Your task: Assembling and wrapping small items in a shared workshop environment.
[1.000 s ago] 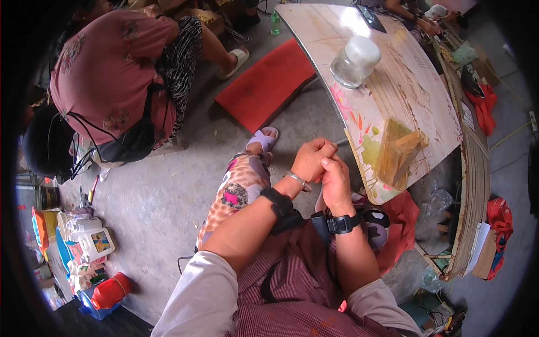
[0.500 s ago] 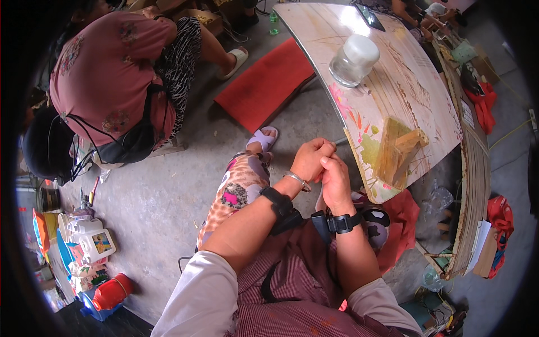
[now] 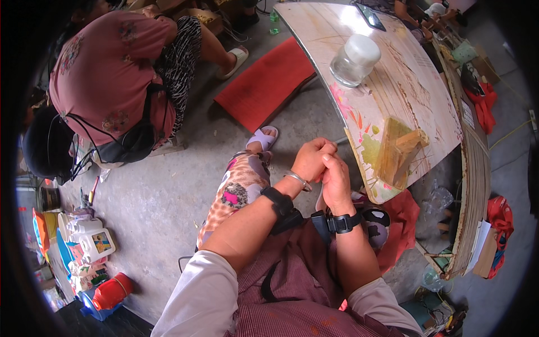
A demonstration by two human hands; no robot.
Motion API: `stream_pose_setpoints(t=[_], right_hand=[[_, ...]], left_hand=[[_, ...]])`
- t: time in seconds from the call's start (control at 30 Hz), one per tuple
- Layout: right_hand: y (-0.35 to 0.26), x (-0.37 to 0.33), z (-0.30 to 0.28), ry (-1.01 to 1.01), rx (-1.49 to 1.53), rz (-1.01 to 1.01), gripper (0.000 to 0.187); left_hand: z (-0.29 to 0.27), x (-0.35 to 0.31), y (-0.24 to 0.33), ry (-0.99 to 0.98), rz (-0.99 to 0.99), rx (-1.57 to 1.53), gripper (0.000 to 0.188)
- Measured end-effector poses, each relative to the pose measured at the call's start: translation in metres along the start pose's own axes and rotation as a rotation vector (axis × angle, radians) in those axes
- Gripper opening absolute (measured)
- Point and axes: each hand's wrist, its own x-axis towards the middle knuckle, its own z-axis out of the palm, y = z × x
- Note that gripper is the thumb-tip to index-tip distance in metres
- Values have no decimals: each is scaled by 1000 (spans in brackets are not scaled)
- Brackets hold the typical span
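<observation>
My left hand [image 3: 310,163] and my right hand [image 3: 336,178] meet in front of my lap, just off the table's near left edge. The left fingers are curled in, and the right hand closes against them, its thumb on top. Whatever lies between them, if anything, is hidden. A short grey rod [image 3: 341,140] shows beyond the fingertips; I cannot tell whether I hold it or it belongs to the table. Closest on the table [image 3: 412,104] is a wooden block [image 3: 393,154] with a smaller wooden piece [image 3: 411,140] slanting on it. A white-lidded clear jar [image 3: 353,62] stands farther back.
A dark phone [image 3: 369,17] lies at the table's far end. Beside the table, a red mat-like piece [image 3: 266,84] rests low over the floor. A person in a pink top [image 3: 112,84] sits at the left. White jugs [image 3: 95,241] and a red container [image 3: 112,291] stand lower left.
</observation>
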Motion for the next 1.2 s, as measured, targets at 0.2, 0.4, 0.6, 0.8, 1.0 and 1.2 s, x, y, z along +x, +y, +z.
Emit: stream_pose_setpoints(t=[0.2, 0.4, 0.6, 0.8, 1.0, 1.2], right_hand=[[-1, 0, 0, -18, 17, 11, 25], [-3, 0, 0, -34, 18, 15, 25], [-4, 0, 0, -21, -8, 6, 26], [-2, 1, -4, -48, -14, 20, 27], [-3, 0, 0, -18, 52, -1, 21], [-3, 0, -2, -48, -33, 20, 24]], left_hand=[[-1, 1, -2, 0, 10, 19, 27], [-1, 3, -6, -1, 17, 15, 28], [0, 3, -4, 1, 1, -37, 27], [1, 1, -1, 12, -7, -45, 25], [-1, 2, -3, -5, -12, -38, 27], [-1, 1, -1, -16, -1, -14, 29]])
